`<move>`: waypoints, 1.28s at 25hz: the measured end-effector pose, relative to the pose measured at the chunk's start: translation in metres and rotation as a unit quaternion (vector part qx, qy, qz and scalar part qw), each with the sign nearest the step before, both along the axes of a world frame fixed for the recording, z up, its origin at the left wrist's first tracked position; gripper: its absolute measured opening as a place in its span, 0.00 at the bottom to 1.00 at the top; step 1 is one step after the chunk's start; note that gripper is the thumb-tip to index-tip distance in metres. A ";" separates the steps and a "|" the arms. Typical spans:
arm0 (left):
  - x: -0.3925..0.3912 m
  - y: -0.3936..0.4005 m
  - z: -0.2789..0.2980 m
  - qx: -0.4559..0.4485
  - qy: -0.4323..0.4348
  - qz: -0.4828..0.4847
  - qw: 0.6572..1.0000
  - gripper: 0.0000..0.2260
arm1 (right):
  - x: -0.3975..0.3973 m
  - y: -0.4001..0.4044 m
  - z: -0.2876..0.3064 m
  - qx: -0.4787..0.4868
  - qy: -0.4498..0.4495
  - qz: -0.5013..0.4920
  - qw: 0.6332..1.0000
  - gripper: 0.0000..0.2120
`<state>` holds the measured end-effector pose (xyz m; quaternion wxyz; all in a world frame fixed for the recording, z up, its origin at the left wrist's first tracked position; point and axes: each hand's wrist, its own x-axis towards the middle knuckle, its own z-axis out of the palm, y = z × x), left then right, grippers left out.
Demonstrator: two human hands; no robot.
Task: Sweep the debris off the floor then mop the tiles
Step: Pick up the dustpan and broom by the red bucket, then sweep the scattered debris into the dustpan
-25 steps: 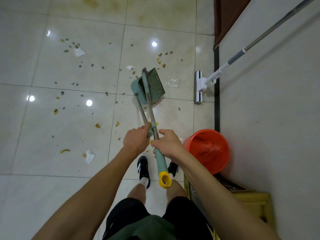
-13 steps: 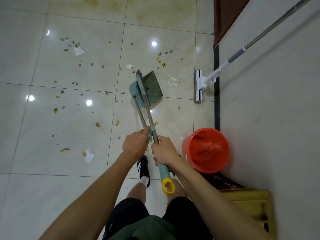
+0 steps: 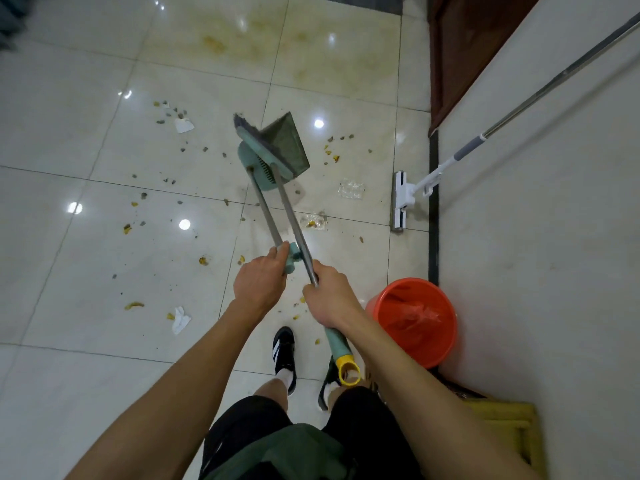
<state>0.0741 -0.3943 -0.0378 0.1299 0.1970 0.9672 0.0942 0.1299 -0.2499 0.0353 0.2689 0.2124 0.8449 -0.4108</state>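
**Broom and dustpan being pulled apart before the sweep**

The debris is scattered over the pale floor: small grey and yellow crumbs, white paper scraps and two clear wrappers, spread from the far left tile to just in front of the shoes. None of it appears to have been gathered, so the sweeping step is judged to be only starting.

The broom and the dustpan are held out over the middle of the mess, their heads nested together and their metal poles crossing near the hands. The left hand is wrapped round the dustpan's pole at its green clip. The right hand is closed round the broom's pole just above its green grip.

The next move is judged to call for the two tools to be separated and the dustpan set on the tiles.

The mop is leaning on the wall at the right, untouched, near a red bucket.
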 end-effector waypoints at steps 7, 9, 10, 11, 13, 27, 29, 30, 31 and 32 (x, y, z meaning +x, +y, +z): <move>0.026 -0.016 0.034 -0.006 -0.007 0.161 0.987 0.19 | 0.032 0.037 0.006 0.020 0.047 0.077 0.996 0.24; 0.050 -0.022 0.033 0.007 -0.009 0.198 0.980 0.16 | 0.045 0.039 0.007 0.012 0.058 0.071 0.996 0.22; 0.065 -0.027 0.032 0.010 -0.007 0.217 0.976 0.14 | 0.052 0.040 0.007 0.006 0.057 0.072 0.996 0.23; 0.081 -0.033 0.031 0.015 -0.009 0.237 0.971 0.13 | 0.058 0.042 0.007 -0.002 0.055 0.077 0.996 0.23; 0.111 -0.044 0.029 0.028 -0.019 0.278 0.960 0.12 | 0.068 0.046 0.005 -0.018 0.050 0.090 0.995 0.23; 0.227 -0.124 0.030 -0.019 -0.052 0.338 0.940 0.12 | 0.133 0.002 -0.030 -0.044 -0.032 0.062 0.997 0.17; 0.229 -0.143 0.027 -0.021 -0.048 0.313 0.948 0.12 | 0.150 -0.015 -0.041 -0.055 -0.056 0.012 0.997 0.15; 0.229 -0.154 0.026 -0.016 -0.045 0.303 0.952 0.11 | 0.160 -0.025 -0.045 -0.059 -0.067 -0.014 0.996 0.14; 0.231 -0.165 0.025 -0.010 -0.043 0.290 0.956 0.11 | 0.172 -0.035 -0.049 -0.065 -0.078 -0.043 0.994 0.12; 0.231 -0.176 0.024 -0.005 -0.041 0.276 0.960 0.11 | 0.183 -0.044 -0.053 -0.069 -0.088 -0.072 0.991 0.11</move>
